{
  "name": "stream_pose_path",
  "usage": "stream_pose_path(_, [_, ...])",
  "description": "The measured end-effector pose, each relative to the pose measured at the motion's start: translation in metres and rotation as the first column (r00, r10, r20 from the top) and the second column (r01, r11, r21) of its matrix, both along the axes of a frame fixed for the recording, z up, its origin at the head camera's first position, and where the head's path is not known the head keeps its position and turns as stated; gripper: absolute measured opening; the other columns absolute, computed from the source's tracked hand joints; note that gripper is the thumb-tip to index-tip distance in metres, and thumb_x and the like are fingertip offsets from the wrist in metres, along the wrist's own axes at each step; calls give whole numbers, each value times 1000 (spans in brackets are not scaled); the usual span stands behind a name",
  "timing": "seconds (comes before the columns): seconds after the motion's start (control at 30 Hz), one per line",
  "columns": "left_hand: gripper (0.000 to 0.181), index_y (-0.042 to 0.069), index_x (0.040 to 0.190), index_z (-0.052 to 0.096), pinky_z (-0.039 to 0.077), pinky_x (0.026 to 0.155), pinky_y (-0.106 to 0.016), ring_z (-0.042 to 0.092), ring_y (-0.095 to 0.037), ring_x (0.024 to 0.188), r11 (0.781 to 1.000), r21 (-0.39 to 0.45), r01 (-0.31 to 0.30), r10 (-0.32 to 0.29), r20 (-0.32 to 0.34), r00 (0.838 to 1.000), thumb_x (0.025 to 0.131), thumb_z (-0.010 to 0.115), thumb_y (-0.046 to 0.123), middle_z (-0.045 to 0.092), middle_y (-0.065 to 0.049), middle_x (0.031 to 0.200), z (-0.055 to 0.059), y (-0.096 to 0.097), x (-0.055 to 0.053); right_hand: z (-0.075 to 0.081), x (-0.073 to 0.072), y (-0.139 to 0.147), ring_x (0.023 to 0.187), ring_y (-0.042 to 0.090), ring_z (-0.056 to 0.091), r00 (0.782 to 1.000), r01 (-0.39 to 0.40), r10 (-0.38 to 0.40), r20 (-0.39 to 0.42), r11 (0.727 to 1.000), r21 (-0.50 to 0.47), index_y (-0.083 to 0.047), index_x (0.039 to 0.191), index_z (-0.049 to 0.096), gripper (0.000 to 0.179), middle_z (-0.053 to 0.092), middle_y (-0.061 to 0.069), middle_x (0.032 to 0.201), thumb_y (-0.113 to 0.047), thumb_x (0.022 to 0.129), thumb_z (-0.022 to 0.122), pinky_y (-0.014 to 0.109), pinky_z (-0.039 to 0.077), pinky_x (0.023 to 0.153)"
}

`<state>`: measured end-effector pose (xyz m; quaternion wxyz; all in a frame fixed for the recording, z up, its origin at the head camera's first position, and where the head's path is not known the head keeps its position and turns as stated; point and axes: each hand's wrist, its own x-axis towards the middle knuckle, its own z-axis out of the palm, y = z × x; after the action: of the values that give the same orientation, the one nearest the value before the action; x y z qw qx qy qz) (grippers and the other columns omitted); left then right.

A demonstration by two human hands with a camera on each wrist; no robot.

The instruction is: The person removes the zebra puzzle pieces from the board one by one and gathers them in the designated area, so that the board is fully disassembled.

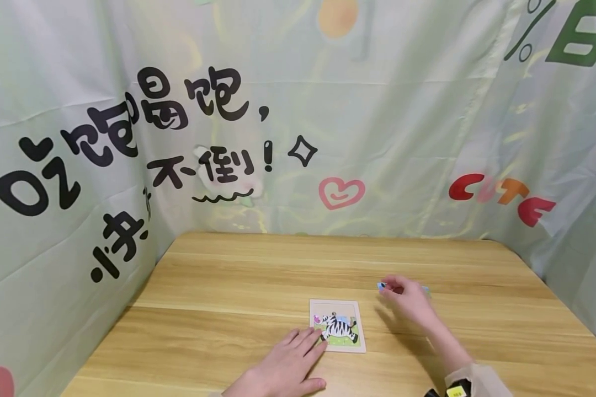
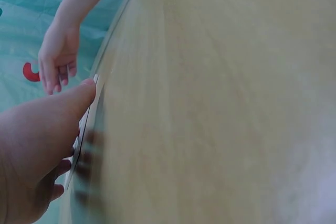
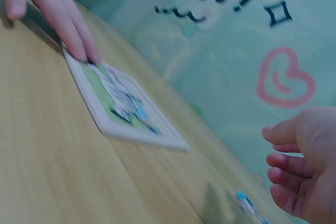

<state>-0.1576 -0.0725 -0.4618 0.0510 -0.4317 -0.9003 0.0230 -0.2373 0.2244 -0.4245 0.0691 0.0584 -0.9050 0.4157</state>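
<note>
A zebra puzzle in a pale tray frame [image 1: 362, 331] lies flat on the wooden table, its upper strip showing bare board above the zebra picture [image 1: 340, 326]. My left hand [image 1: 290, 361] rests with its fingers extended over the frame's lower left edge; the right wrist view shows those fingertips on the picture. To the right and farther back, my right hand [image 1: 409, 300] hovers over a blue puzzle piece [image 3: 248, 203] on the table. Nothing shows between its loosely bent fingers, and in the head view the hand covers most of the piece.
The wooden table [image 1: 238, 275] stretches around the puzzle, meeting a pale printed curtain [image 1: 402, 121] along its back edge. More curtain hangs close at the left and right sides. My right forearm reaches across the table's right part.
</note>
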Motion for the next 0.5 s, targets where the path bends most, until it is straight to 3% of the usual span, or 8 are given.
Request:
stream_pose_path(0.27, [73, 10, 143, 36, 28, 107, -42, 28, -25, 135, 1000, 17, -16, 16, 23, 1000, 94, 18, 61, 29, -12, 148, -2, 1, -1, -3, 6, -41, 78, 15, 56, 991, -135, 135, 3, 987, -86, 4, 106, 63, 28, 60, 1, 82, -5, 79, 69, 24, 47, 64])
stream_pose_path(0.5, [73, 10, 143, 35, 27, 108, -42, 26, -25, 136, 1000, 9, -24, 24, 16, 1000, 94, 18, 61, 28, -11, 149, -1, 4, -2, -12, 9, -72, 76, 17, 55, 956, -291, 294, 12, 951, -106, 5, 103, 62, 27, 58, 2, 81, -2, 78, 70, 23, 48, 62])
